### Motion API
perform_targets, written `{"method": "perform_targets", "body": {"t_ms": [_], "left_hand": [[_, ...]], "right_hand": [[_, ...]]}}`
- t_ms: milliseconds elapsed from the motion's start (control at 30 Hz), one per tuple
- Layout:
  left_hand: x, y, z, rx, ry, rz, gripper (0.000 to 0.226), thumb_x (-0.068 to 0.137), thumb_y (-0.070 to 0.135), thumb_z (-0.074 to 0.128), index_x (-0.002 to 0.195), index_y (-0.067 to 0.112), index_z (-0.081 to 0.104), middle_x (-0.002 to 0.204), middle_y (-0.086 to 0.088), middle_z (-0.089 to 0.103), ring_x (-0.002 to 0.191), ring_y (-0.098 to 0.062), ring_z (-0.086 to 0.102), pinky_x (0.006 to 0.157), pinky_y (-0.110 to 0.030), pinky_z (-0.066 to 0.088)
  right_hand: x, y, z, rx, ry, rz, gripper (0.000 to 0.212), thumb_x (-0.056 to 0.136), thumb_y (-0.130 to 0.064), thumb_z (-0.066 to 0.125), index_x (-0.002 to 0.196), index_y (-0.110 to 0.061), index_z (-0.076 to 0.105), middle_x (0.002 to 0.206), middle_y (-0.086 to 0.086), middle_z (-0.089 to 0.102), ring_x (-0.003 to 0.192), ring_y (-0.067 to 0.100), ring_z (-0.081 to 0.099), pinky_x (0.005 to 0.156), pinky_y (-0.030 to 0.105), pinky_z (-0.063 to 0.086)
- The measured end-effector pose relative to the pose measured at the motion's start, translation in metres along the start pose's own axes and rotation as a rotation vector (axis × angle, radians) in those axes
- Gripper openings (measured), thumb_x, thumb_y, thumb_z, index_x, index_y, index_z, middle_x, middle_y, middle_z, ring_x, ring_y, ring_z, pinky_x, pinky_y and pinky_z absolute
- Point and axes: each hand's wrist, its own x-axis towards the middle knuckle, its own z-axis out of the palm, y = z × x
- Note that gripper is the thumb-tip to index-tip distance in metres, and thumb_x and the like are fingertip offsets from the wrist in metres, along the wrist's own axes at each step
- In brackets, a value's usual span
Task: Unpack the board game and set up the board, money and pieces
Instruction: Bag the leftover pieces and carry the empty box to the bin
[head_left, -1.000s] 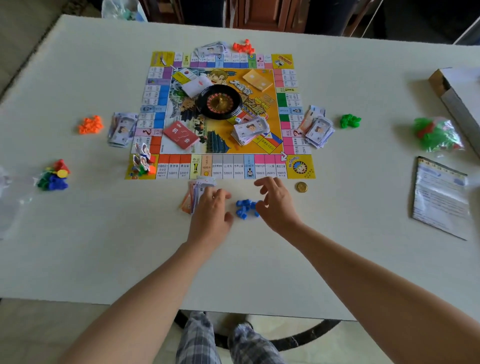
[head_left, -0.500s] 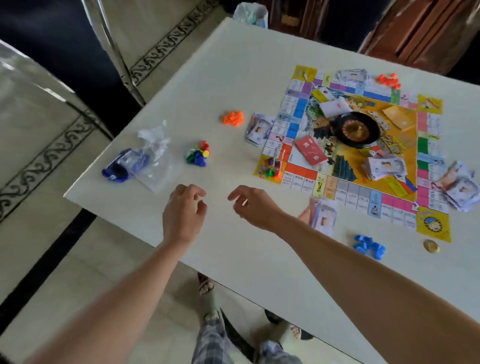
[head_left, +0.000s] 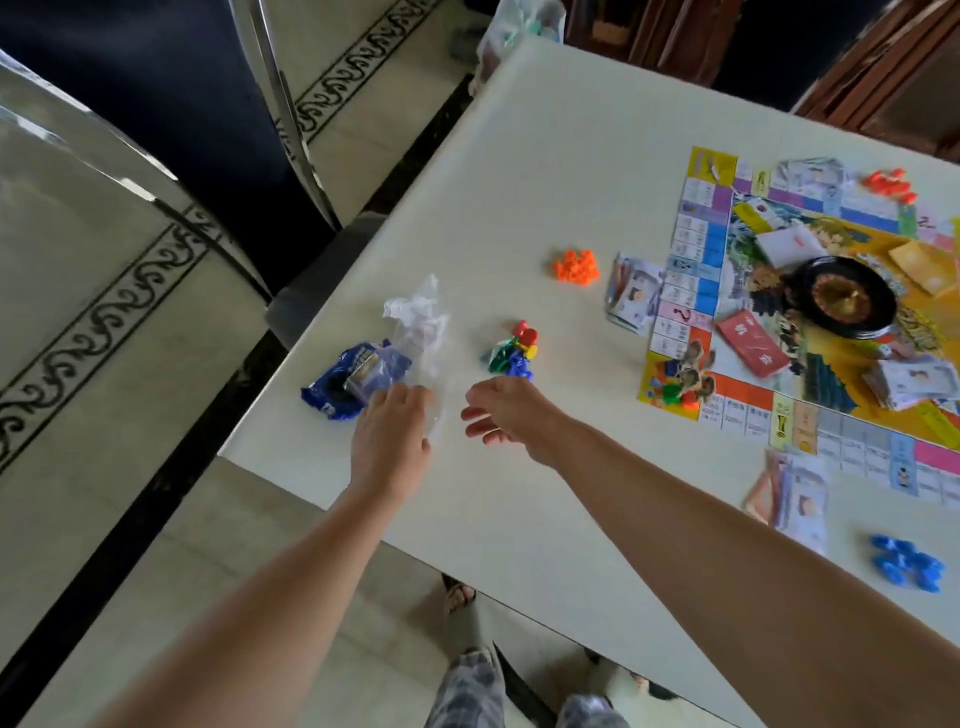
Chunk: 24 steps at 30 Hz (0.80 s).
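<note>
The game board lies flat at the right of the white table, with a black roulette wheel, a red card pack and banknote stacks on it. A clear plastic bag with a blue packet inside lies near the table's left corner. My left hand reaches over the bag's near end, fingers spread, touching the plastic. My right hand hovers open beside it, just below a small pile of mixed coloured pawns.
Orange pieces and a banknote stack lie left of the board. Blue pieces and more notes lie at the near edge. Red pieces sit at the far side. A chair stands at the table's left.
My view swung left from the board toward the table corner. Both hands left the blue pieces and moved left to the plastic bag, the left hand now touching it.
</note>
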Motion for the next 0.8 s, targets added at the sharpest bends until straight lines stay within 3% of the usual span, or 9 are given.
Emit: {"method": "perform_targets", "body": {"t_ms": [200, 300, 367, 500, 600, 700, 800], "left_hand": [[0.017, -0.015, -0.005, -0.127, 0.040, 0.062, 0.017, 0.089, 0.011, 0.060, 0.105, 0.014, 0.065, 0.102, -0.001, 0.066, 0.100, -0.020, 0.059, 0.078, -0.033, 0.052], [0.023, -0.012, -0.009, -0.036, -0.001, 0.118, 0.026, 0.086, 0.018, 0.066, 0.111, 0.018, 0.063, 0.113, -0.001, 0.060, 0.115, -0.021, 0.052, 0.105, -0.034, 0.038], [0.024, -0.008, -0.013, 0.085, -0.052, 0.134, 0.036, 0.083, 0.025, 0.070, 0.116, 0.024, 0.058, 0.122, 0.000, 0.051, 0.126, -0.022, 0.041, 0.113, -0.037, 0.026], [0.027, -0.003, -0.013, 0.241, -0.091, 0.176, 0.044, 0.083, 0.018, 0.066, 0.122, 0.025, 0.047, 0.125, 0.002, 0.047, 0.123, -0.021, 0.041, 0.109, -0.035, 0.027], [0.034, -0.001, -0.012, 0.236, -0.103, 0.214, 0.042, 0.085, 0.015, 0.063, 0.123, 0.025, 0.048, 0.123, 0.003, 0.052, 0.119, -0.019, 0.046, 0.107, -0.034, 0.030], [0.039, -0.002, -0.015, 0.115, -0.044, 0.225, 0.034, 0.087, 0.010, 0.062, 0.117, 0.024, 0.056, 0.116, 0.006, 0.060, 0.112, -0.015, 0.053, 0.104, -0.032, 0.033], [0.048, 0.003, -0.026, -0.074, 0.117, 0.206, 0.020, 0.088, 0.008, 0.061, 0.104, 0.019, 0.063, 0.100, 0.005, 0.066, 0.096, -0.017, 0.060, 0.090, -0.033, 0.044]], "right_hand": [[0.010, -0.010, 0.004, -0.019, 0.061, -0.006, 0.013, 0.092, -0.011, 0.051, 0.102, -0.007, 0.059, 0.081, 0.004, 0.059, 0.062, 0.013, 0.055, 0.053, 0.020, 0.043], [0.008, -0.013, -0.001, -0.068, 0.076, 0.015, 0.012, 0.092, -0.010, 0.050, 0.098, -0.007, 0.059, 0.077, 0.004, 0.060, 0.060, 0.012, 0.055, 0.054, 0.021, 0.042], [0.007, -0.012, -0.003, -0.105, 0.081, 0.048, 0.013, 0.093, -0.009, 0.048, 0.101, -0.005, 0.057, 0.077, 0.005, 0.062, 0.059, 0.013, 0.057, 0.054, 0.022, 0.042], [0.002, -0.009, -0.007, -0.096, 0.007, 0.104, 0.016, 0.095, -0.009, 0.048, 0.110, -0.003, 0.052, 0.089, 0.012, 0.063, 0.062, 0.016, 0.061, 0.053, 0.022, 0.045], [-0.001, -0.007, -0.009, -0.106, -0.120, 0.090, 0.010, 0.097, -0.012, 0.050, 0.106, -0.009, 0.049, 0.102, 0.013, 0.062, 0.075, 0.021, 0.064, 0.063, 0.024, 0.051], [0.002, -0.007, -0.014, -0.125, -0.187, 0.060, 0.009, 0.098, -0.017, 0.050, 0.105, -0.013, 0.052, 0.105, 0.011, 0.063, 0.087, 0.022, 0.065, 0.069, 0.026, 0.051], [0.008, -0.013, -0.022, -0.061, -0.147, 0.053, 0.019, 0.097, -0.021, 0.051, 0.111, -0.009, 0.056, 0.099, 0.007, 0.065, 0.081, 0.018, 0.065, 0.064, 0.024, 0.049]]}}
